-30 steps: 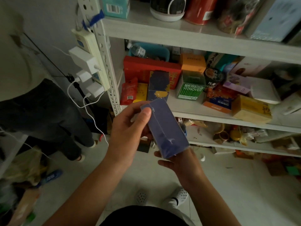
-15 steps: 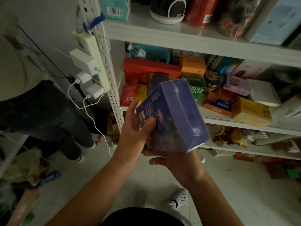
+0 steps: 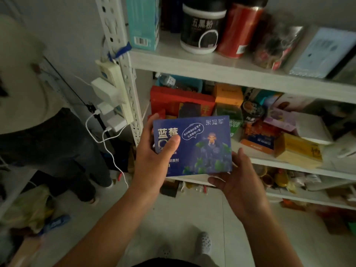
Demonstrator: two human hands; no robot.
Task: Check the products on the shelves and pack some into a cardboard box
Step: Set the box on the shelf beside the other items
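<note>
A dark blue blueberry product box [image 3: 202,145] with white lettering faces me, held upright in front of the shelves. My left hand [image 3: 154,157] grips its left end, thumb across the printed front and fingers behind. My right hand [image 3: 235,180] cups the lower right corner from below, palm up, thumb beside the right edge. No cardboard packing box is in view.
White metal shelves [image 3: 212,68] fill the right side, crowded with boxes, a black tub [image 3: 202,26] and a red can [image 3: 238,29]. A power strip [image 3: 113,93] with chargers hangs on the upright. Another person [image 3: 38,122] stands at left. Bags lie at the lower left.
I have turned the blue box from edge-on to its printed front facing me and raised it a little. Both hands stayed on it.
</note>
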